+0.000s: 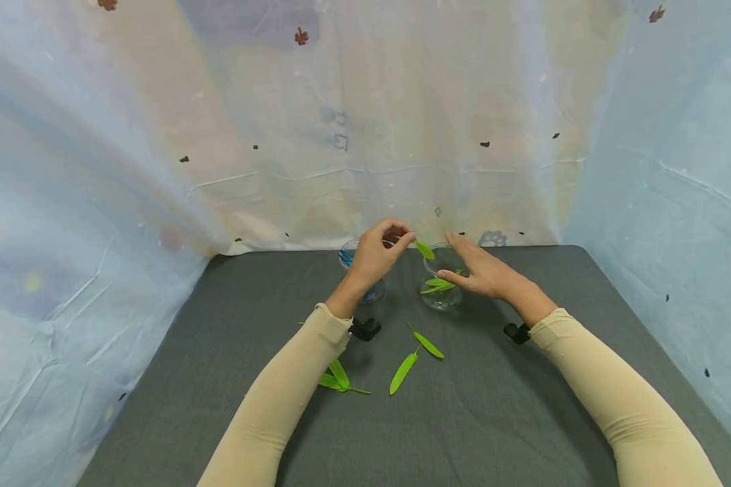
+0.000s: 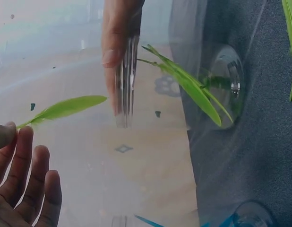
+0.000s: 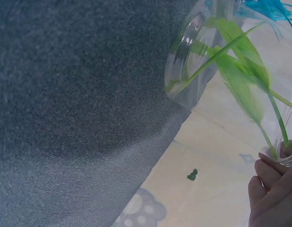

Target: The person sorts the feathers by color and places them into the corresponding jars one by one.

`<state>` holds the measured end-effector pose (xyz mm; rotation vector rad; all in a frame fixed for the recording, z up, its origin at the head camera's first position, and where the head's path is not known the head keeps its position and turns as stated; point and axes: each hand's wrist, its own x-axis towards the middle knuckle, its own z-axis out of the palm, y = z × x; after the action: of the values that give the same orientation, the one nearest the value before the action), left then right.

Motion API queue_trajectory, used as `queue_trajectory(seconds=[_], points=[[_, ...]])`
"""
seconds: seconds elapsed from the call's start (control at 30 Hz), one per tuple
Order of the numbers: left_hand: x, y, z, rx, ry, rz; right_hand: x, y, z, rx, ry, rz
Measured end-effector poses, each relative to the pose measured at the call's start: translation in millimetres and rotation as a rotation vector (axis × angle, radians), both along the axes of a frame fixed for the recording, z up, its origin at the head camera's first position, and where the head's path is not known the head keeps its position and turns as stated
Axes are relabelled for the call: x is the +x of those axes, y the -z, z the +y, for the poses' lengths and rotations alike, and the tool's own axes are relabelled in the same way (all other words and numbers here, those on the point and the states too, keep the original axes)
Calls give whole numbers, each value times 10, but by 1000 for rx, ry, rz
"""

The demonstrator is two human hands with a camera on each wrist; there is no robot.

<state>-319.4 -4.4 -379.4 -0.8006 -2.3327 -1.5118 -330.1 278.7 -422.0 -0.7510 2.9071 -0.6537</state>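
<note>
My left hand (image 1: 378,253) pinches a green feather (image 1: 425,249) by its quill between thumb and fingertip. In the left wrist view the held feather (image 2: 70,107) points sideways toward the mouth of a clear plastic jar (image 1: 442,302). At that jar's rim is my right hand (image 1: 490,270), thumb on the near side and fingers round the far side, gripping it. Several green feathers (image 3: 243,71) lean inside the jar. Behind my left wrist stands a second clear jar (image 1: 375,293) with blue feathers (image 1: 344,257) in it, partly hidden by the hand.
Two loose green feathers lie on the grey tabletop (image 1: 487,406), one feather (image 1: 404,373) nearer me than the other. More green feathers (image 1: 339,375) lie partly under my left forearm in the head view. A patterned curtain (image 1: 402,135) hangs behind the table's back edge.
</note>
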Motion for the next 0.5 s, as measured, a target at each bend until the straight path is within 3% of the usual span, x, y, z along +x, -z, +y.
queue_trajectory(seconds=[0.5], points=[[-51,152,119,-62,-13,-29,-26,20,-14,55,-18,92]])
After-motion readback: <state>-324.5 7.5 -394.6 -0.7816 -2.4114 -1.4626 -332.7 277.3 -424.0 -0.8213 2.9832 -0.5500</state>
